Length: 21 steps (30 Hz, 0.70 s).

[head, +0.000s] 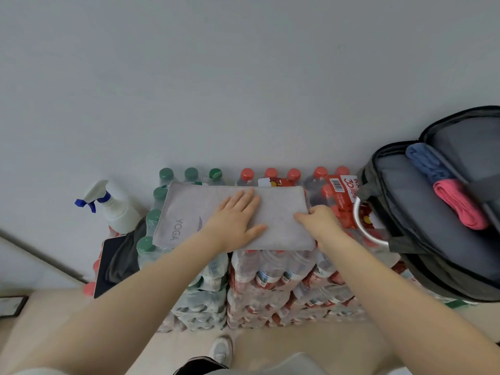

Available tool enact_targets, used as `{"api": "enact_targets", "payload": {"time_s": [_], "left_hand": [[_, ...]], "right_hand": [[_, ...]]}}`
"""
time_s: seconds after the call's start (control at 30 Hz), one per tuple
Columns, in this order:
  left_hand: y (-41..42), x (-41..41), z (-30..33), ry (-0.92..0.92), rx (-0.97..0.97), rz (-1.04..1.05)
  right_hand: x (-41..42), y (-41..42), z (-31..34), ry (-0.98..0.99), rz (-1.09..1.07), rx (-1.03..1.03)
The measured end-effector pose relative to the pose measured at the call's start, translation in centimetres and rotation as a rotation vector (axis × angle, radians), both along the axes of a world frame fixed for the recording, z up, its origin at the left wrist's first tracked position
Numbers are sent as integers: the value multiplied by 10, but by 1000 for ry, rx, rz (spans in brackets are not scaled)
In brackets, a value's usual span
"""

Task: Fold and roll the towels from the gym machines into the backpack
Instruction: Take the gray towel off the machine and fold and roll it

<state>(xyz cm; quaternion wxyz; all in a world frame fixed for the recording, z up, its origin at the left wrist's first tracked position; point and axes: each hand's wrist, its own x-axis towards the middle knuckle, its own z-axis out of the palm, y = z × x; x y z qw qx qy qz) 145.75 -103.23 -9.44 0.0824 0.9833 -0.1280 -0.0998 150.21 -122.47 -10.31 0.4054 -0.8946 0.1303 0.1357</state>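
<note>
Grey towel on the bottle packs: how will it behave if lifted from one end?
Probably floppy: the grey towel is thin folded cloth, so a lift from the end the right hand pinches would likely let the folds fall open. It looks light. It may also slide, since it lies on uneven bottle caps with only the left hand pressing it flat.

The folded towel [232, 212] lay on top of the stacked bottle packs [270, 280], with the left hand [235, 220] flat on it and the right hand [319, 220] at its right end. Right of the towel sat the open backpack [422, 226] with two rolled towels [457, 201] in it. Left of the towel stood a spray bottle [113, 207].
</note>
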Motion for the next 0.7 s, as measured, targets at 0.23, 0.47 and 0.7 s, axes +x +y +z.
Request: {"api": "enact_targets", "payload": {"time_s": [0.23,0.47,0.7], "left_hand": [[-36,2,-8,34,-33,20],[-78,17,-7,42,32,17],[-49,17,9,89,-319,-23]], "right_hand": [[-4,-23,23,-164,59,166],[7,-57,41,108,-139,629],[4,-28,57,49,-1,549]]}}
